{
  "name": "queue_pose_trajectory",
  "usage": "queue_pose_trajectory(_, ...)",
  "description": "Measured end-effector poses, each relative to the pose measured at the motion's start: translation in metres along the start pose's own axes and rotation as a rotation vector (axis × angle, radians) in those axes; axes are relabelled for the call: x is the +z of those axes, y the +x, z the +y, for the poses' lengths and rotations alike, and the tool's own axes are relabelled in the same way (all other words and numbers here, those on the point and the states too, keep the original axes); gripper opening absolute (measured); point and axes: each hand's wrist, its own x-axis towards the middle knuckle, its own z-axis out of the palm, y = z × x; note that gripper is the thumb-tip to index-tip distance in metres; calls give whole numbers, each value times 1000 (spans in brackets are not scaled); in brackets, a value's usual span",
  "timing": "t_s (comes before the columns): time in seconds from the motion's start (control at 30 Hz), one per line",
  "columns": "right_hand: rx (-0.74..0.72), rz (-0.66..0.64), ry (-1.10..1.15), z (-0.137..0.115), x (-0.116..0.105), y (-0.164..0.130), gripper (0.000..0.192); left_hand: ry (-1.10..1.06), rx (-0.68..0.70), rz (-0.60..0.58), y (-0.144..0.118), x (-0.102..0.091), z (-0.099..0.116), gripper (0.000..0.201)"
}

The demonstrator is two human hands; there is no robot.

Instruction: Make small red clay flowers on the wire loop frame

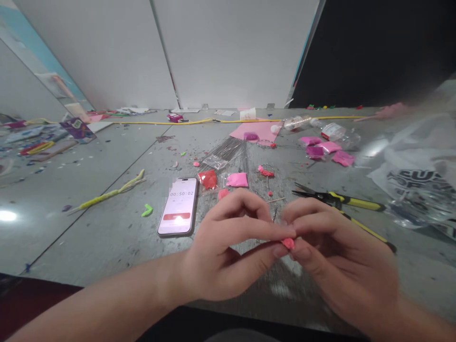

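My left hand (231, 242) and my right hand (335, 256) meet over the near edge of the grey table (107, 228). Together their fingertips pinch a small pink lump of clay (288, 243). Just beyond the hands lie a bundle of thin wires (231, 152), a red clay packet (208, 179), a pink clay packet (237, 179) and a loose pink clay bit (223, 193). A phone (179, 205) showing a timer lies left of my left hand. Yellow-handled pliers (342, 202) lie behind my right hand.
A clear plastic bag (420, 180) sits at the right. Further back are several pink clay packets (326, 148), plastic bottles (331, 130), a pink sheet (258, 129) and a yellow cord (199, 121). A yellow-green clay strip (114, 191) and scattered crumbs lie left. Clutter fills the far left.
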Motion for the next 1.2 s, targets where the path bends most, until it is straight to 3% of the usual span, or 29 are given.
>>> queue_pose_trajectory(0.1, 52, -26, 83, 1, 0, 2, 2, -10, 23, -43, 3, -5, 0, 11)
queue_pose_trajectory(0.37, 202, -68, 208, 5, -4, 8, 17, -32, 0, -52, 5, -7, -3, 7)
queue_pose_trajectory(0.77, 207, 6, 136, 2, -2, 9, 17, -34, -21, -5, 2, -7, -5, 13)
queue_pose_trajectory(0.97, 216, 135, -197, 7, -15, 15, 11, 7, -71, -2, 3, -10, -17, 9)
queue_pose_trajectory(1.03, 190, 93, -370, 15, -24, 21, 14, 18, -126, -21, 2, -12, -24, 8)
queue_pose_trajectory(1.17, 151, -248, -553, 32, -36, 32, 16, -30, -323, -34, -1, -13, -37, 5)
queue_pose_trajectory(1.2, 155, -270, -567, 35, -37, 33, 17, -60, -400, -45, -1, -12, -39, 7)
